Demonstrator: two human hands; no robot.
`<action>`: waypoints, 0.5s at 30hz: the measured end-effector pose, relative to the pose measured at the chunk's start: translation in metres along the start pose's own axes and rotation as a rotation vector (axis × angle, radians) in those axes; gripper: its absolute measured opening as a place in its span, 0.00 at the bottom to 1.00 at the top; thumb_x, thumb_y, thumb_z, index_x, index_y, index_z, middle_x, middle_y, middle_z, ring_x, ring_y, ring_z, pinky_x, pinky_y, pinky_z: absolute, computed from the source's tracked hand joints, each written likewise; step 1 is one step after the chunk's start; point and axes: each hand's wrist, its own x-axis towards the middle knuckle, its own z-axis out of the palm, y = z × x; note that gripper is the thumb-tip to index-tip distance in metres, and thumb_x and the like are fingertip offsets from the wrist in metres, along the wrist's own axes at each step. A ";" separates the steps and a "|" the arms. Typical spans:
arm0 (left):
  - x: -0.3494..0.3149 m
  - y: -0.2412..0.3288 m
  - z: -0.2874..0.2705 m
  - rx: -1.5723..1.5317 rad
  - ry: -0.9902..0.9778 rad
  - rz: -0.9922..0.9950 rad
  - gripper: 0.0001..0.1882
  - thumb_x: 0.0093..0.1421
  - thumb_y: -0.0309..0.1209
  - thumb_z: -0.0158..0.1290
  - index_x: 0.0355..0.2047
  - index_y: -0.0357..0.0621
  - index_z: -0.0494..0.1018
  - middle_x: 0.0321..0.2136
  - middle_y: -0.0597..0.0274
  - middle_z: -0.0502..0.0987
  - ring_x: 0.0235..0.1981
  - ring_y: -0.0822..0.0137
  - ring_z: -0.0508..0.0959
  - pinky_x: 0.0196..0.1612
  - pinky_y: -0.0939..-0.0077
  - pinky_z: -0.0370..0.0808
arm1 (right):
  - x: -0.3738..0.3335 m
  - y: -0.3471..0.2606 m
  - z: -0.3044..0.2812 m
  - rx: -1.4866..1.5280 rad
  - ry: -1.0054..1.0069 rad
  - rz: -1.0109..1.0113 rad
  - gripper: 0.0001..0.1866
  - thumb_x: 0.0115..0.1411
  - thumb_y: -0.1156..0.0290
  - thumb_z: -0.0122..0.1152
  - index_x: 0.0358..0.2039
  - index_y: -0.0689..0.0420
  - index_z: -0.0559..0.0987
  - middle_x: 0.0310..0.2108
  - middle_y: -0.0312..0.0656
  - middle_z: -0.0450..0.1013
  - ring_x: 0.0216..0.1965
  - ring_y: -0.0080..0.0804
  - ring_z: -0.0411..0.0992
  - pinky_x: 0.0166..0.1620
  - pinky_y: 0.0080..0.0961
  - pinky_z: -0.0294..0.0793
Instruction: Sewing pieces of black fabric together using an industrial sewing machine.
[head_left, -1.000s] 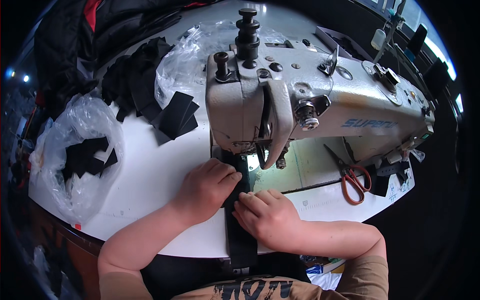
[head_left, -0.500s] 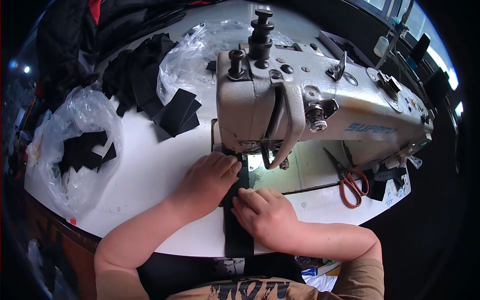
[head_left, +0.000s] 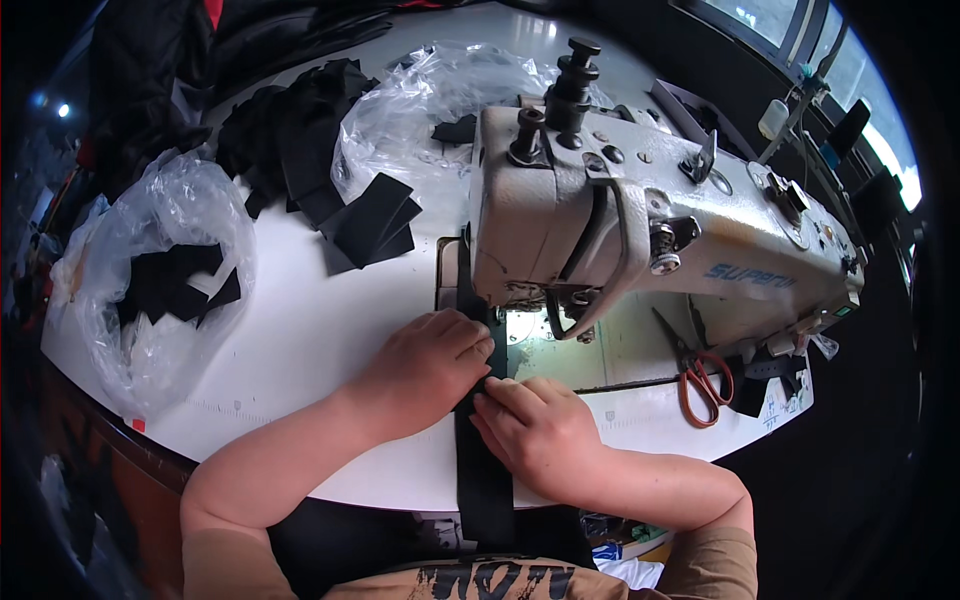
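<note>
- Both the left hand (head_left: 425, 365) and right hand (head_left: 545, 430) curl closed on the black strip (head_left: 486, 490).
- It runs beneath the sewing machine (head_left: 645, 185), across the surface (head_left: 290, 340).
- Best guided flat and straight, hands clear of the machine.

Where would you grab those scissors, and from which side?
I'd take the scissors by their orange handles, reaching from the person's side with the right hand. The handles lie toward the table's near edge, their loops giving fingers a place to go, while the dark blades point away, toward the machine.
</note>
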 end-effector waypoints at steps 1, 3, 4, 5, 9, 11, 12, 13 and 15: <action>0.000 0.000 0.000 0.001 0.002 -0.001 0.15 0.55 0.27 0.63 0.43 0.39 0.78 0.44 0.62 0.77 0.47 0.58 0.78 0.49 0.61 0.79 | 0.000 0.000 0.000 -0.001 0.000 -0.003 0.12 0.51 0.71 0.74 0.36 0.59 0.83 0.42 0.40 0.78 0.32 0.35 0.74 0.33 0.31 0.75; -0.001 0.000 0.001 0.014 0.024 0.017 0.14 0.55 0.27 0.63 0.43 0.40 0.79 0.44 0.63 0.77 0.46 0.58 0.78 0.48 0.62 0.79 | 0.001 0.000 -0.001 0.003 0.009 -0.006 0.12 0.52 0.71 0.73 0.36 0.59 0.83 0.41 0.40 0.78 0.31 0.35 0.74 0.33 0.32 0.75; -0.001 0.000 0.002 0.015 0.026 0.017 0.14 0.55 0.27 0.63 0.43 0.40 0.79 0.44 0.63 0.77 0.46 0.58 0.78 0.48 0.62 0.79 | 0.001 0.000 -0.001 0.002 0.009 -0.007 0.12 0.52 0.71 0.73 0.36 0.59 0.83 0.41 0.40 0.78 0.31 0.35 0.74 0.33 0.32 0.75; -0.001 -0.001 0.003 0.009 0.032 0.020 0.14 0.55 0.26 0.63 0.42 0.40 0.79 0.43 0.64 0.78 0.45 0.59 0.78 0.48 0.62 0.79 | 0.001 0.000 -0.001 0.004 0.010 -0.006 0.11 0.52 0.71 0.73 0.36 0.59 0.83 0.41 0.40 0.78 0.31 0.35 0.74 0.33 0.32 0.75; -0.001 -0.002 0.004 -0.006 0.048 0.045 0.11 0.54 0.25 0.62 0.40 0.41 0.79 0.42 0.64 0.78 0.44 0.59 0.79 0.46 0.63 0.80 | 0.000 -0.001 -0.002 0.001 -0.009 -0.002 0.10 0.52 0.71 0.73 0.35 0.59 0.84 0.41 0.39 0.78 0.31 0.35 0.74 0.32 0.31 0.76; -0.002 0.000 0.002 -0.019 0.048 0.048 0.11 0.54 0.25 0.62 0.39 0.42 0.79 0.41 0.64 0.79 0.44 0.59 0.79 0.46 0.63 0.80 | 0.000 -0.001 0.000 -0.006 0.007 -0.011 0.10 0.53 0.70 0.72 0.35 0.58 0.84 0.41 0.39 0.79 0.31 0.35 0.75 0.32 0.31 0.76; -0.002 0.000 0.002 -0.036 0.045 0.049 0.10 0.54 0.24 0.61 0.38 0.42 0.79 0.40 0.63 0.79 0.43 0.59 0.79 0.46 0.63 0.80 | -0.001 -0.001 0.001 -0.010 0.018 -0.017 0.09 0.53 0.70 0.72 0.34 0.58 0.84 0.41 0.39 0.79 0.31 0.35 0.75 0.32 0.31 0.77; -0.003 0.000 0.004 -0.034 0.048 0.052 0.10 0.54 0.24 0.61 0.38 0.42 0.79 0.40 0.63 0.79 0.43 0.59 0.79 0.46 0.63 0.80 | -0.001 -0.001 0.002 -0.014 0.021 -0.018 0.09 0.53 0.70 0.72 0.34 0.58 0.84 0.41 0.39 0.79 0.31 0.35 0.75 0.32 0.31 0.77; -0.005 0.001 0.006 -0.023 0.077 0.044 0.09 0.54 0.23 0.61 0.37 0.42 0.79 0.39 0.63 0.79 0.43 0.58 0.79 0.46 0.62 0.80 | -0.002 0.000 0.003 -0.022 0.045 -0.018 0.08 0.54 0.70 0.71 0.34 0.58 0.84 0.40 0.40 0.79 0.32 0.36 0.75 0.33 0.32 0.78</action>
